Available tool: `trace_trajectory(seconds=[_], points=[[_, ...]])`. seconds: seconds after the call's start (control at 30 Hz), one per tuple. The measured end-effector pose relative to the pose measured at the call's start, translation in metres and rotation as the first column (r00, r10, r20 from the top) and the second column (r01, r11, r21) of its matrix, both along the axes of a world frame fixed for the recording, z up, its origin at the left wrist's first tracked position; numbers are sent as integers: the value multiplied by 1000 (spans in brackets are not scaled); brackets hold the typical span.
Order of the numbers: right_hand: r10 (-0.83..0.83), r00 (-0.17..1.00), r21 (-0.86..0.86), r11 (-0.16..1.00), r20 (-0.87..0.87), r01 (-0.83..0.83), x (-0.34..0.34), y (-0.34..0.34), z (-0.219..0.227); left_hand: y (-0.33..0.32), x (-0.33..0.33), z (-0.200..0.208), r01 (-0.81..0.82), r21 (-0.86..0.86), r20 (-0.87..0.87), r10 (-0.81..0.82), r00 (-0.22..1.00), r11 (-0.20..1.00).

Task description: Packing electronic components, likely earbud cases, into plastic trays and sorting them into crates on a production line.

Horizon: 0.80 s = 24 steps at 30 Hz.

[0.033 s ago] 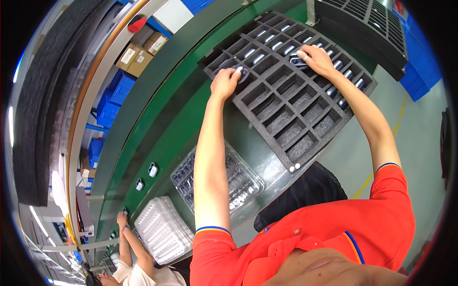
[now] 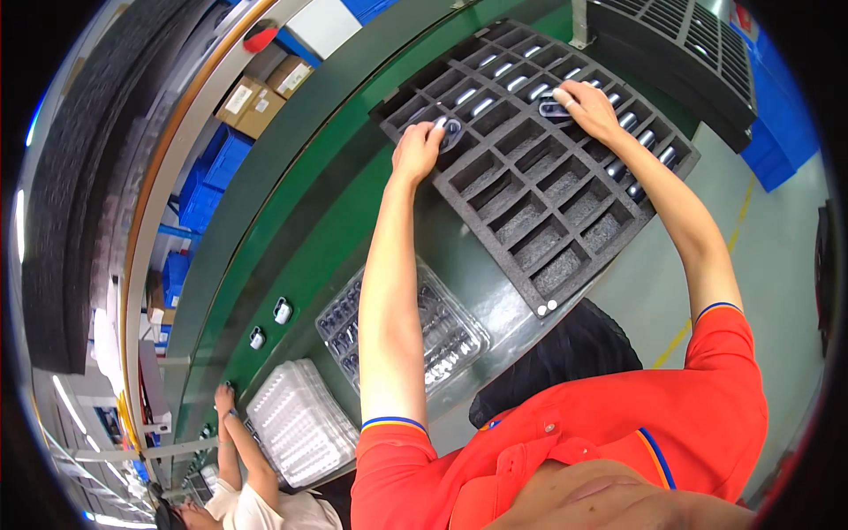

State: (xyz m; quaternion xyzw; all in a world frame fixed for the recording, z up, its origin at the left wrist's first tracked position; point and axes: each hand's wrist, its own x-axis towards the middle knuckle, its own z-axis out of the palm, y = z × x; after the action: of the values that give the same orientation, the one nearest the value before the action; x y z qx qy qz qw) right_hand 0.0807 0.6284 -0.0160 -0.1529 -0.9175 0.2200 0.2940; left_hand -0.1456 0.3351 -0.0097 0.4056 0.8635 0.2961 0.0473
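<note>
A black foam tray [image 2: 527, 284] with rows of rectangular pockets lies tilted across the bench. Several far and right-hand pockets hold glossy silver-and-dark pieces, while those toward me show bare foam. At the tray's left side, my left hand [image 2: 417, 155] pinches a small dark glossy rounded piece [image 2: 451, 134] over a pocket. My right hand [image 2: 590, 110], farther right over the middle rows, has its thumb and fingers closed on a glossy oval case [image 2: 553, 108] with a pale rim. The undersides of both held pieces are hidden.
A clear moulded tray [image 2: 459, 353] lies under my left forearm, beside a stack of white plastic trays [image 2: 296, 424]. Two small white-and-dark pieces [image 2: 282, 310] sit on the green belt [image 2: 305, 256]. A co-worker's hand [image 2: 225, 397] works farther left. More foam trays [image 2: 671, 66] stand far right.
Almost nothing differs. The case in my right hand and the piece in my left have turned slightly, showing more of their faces.
</note>
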Motion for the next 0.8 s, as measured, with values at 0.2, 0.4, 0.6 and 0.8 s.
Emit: trace_trajectory(seconds=[0.2, 0.4, 0.6, 0.8], points=[[161, 965, -347, 910, -206, -226, -38, -94, 36, -51, 44, 33, -577, 664, 748, -423, 512, 475], [455, 870, -764, 489, -187, -420, -81, -204, 61, -128, 88, 24, -563, 516, 829, -210, 519, 645], [674, 717, -622, 485, -182, -614, -111, -301, 43, -205, 112, 29, -405, 583, 608, -46, 793, 704], [791, 579, -134, 563, -199, -815, -109, -358, 59, -259, 120, 31, -465, 502, 504, 190, 842, 730]])
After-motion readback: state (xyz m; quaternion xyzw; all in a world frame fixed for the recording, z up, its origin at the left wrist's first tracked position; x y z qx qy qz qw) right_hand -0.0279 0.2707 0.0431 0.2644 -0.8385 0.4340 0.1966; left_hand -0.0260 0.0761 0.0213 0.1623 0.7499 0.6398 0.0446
